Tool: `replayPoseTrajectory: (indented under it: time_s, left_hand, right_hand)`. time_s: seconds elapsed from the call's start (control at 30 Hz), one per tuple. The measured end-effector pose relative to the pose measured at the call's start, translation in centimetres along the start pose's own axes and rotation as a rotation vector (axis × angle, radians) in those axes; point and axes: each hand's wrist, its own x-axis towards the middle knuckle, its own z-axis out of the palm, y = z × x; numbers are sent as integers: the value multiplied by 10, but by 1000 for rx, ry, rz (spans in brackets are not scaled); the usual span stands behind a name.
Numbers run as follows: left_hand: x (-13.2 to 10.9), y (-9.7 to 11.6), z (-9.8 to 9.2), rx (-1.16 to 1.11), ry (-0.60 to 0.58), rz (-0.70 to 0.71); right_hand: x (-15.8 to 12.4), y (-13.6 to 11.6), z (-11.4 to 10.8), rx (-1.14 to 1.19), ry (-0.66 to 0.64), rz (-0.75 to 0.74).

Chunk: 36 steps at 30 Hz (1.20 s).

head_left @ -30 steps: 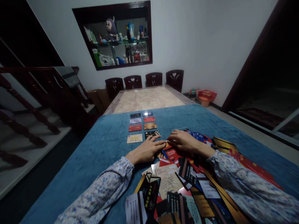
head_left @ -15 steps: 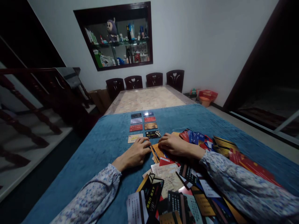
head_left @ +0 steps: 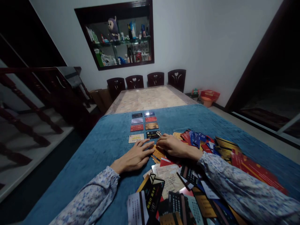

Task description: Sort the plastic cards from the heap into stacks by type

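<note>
My left hand [head_left: 136,155] lies low over the blue cloth with its fingers stretched and apart. Its fingertips reach the left edge of an orange card [head_left: 159,153]. From the other side, my right hand [head_left: 172,146] bends its fingers together at the top of that card; whatever they hold is hidden beneath them. Beyond both hands, cards lie in two columns, the closest being a cream card [head_left: 136,138] and a black VIP card [head_left: 153,134]. Between my forearms spreads a loose heap of cards, among them another black VIP card [head_left: 153,195] and a grey striped card [head_left: 137,207].
Red and blue cards [head_left: 194,137], gold cards [head_left: 226,145] and red ones [head_left: 255,168] lie by my right forearm. The blue cloth [head_left: 93,162] covers the near part of the table [head_left: 152,97]. Chairs [head_left: 177,79] stand at its far end.
My left hand's fingers have spread and stretched toward the orange card. My right hand has shifted slightly left, its fingers nearer to the left hand's. The laid-out cards stay put.
</note>
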Motion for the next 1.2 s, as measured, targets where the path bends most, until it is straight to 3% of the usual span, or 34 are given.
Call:
replayPoseTrajectory:
  time_s: [0.17, 0.67, 1.03, 1.2]
  left_hand:
    - [-6, 0, -6, -42, -4, -22]
    - [-19, -2, -12, -15, 45, -45]
    - [-12, 3, 2, 161, 120, 19]
    - [-13, 1, -5, 123, 123, 42]
  right_hand:
    - [0, -10, -2, -4, -34, -49]
    - [10, -31, -14, -133, -170, 22]
    - [8, -25, -13, -52, -147, -37]
    - [7, -30, -16, -108, -157, -43]
